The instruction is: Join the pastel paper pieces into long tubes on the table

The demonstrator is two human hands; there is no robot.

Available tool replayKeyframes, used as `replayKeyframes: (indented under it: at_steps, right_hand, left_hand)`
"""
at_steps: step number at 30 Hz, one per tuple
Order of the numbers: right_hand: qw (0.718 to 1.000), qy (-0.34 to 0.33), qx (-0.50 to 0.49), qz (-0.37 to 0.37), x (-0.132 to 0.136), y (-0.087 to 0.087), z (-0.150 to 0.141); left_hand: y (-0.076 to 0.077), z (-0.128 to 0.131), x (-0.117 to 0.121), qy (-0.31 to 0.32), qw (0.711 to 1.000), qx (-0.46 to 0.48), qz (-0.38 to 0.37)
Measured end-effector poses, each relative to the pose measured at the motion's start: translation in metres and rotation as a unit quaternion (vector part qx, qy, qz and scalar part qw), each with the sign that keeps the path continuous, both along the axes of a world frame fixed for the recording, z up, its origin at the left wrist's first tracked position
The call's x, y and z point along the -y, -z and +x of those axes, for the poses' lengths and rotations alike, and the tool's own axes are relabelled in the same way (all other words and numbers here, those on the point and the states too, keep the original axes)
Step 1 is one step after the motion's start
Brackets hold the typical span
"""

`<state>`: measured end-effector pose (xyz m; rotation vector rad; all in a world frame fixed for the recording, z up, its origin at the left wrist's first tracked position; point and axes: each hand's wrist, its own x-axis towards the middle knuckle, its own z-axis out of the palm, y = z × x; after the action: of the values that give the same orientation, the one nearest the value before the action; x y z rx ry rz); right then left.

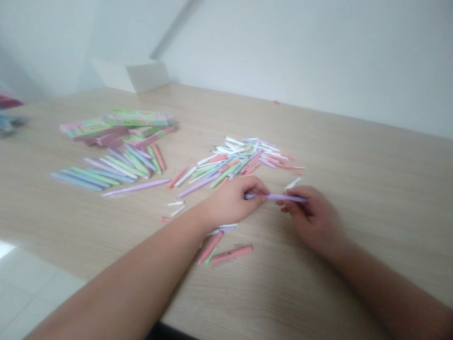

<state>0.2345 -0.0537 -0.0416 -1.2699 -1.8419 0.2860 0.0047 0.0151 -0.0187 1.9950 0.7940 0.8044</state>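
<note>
Between my two hands is a slim purple pen (276, 197), lying nearly level above the table. My left hand (236, 200) pinches its left part, and my right hand (314, 215) grips its right end with thumb and fingers. Just beyond them spreads a loose pile of pen parts (233, 163) in white, purple, green, blue and coral. A small white piece (293, 183) shows right behind my right fingers. Under my left wrist lie coral pieces (231, 254) and a few smaller bits, partly hidden by the arm. Blur hides fine detail on the pen.
On the left, several pastel pens (106, 170) lie in a row, with one purple pen (136, 187) in front. Behind them are stacked colourful narrow boxes (138, 118). A folded white card (146, 76) stands by the wall at the wooden table's (371, 179) back.
</note>
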Motion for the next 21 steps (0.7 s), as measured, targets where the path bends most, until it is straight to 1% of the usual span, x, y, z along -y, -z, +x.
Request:
replayKeyframes:
  at_steps: [4,5,7,8,9,10,12,14,17,19,21]
  right_hand:
    - [0.999,0.016,0.024,0.019,0.003,0.001,0.001]
    - [0.999,0.022,0.026,0.012,0.003,0.001,0.002]
    - [0.999,0.041,0.036,-0.004,0.002,0.001,0.003]
    - [0.998,0.052,0.044,-0.007,0.002,0.001,0.004]
    - [0.997,0.061,0.052,-0.008,0.001,0.001,0.005]
    - [0.996,0.067,0.061,-0.008,0.001,0.001,0.006]
    - [0.995,0.064,0.074,-0.008,0.001,0.001,0.007]
    - [0.995,0.049,0.086,-0.001,0.002,0.002,0.005]
    - [0.995,0.017,0.103,0.001,0.003,0.002,-0.002]
    - [0.994,-0.007,0.104,-0.016,0.004,0.0,-0.009]
    - [0.994,-0.017,0.095,-0.042,0.004,-0.002,-0.014]
  left_hand:
    - [0.002,0.001,0.0,0.006,1.0,0.013,-0.018]
    - [0.001,0.002,0.0,0.013,0.999,0.02,-0.041]
    - [-0.001,0.003,0.001,0.029,0.989,0.061,-0.133]
    - [-0.002,0.003,0.002,0.035,0.975,0.1,-0.196]
    - [-0.003,0.004,0.003,0.038,0.953,0.148,-0.263]
    - [-0.004,0.005,0.003,0.04,0.925,0.196,-0.323]
    - [-0.006,0.005,0.004,0.048,0.872,0.271,-0.404]
    - [-0.006,0.005,0.004,0.075,0.842,0.302,-0.441]
    - [-0.007,0.005,0.003,0.108,0.809,0.335,-0.472]
    - [-0.007,0.005,0.001,0.108,0.789,0.357,-0.488]
    - [-0.007,0.005,-0.001,0.1,0.772,0.372,-0.506]
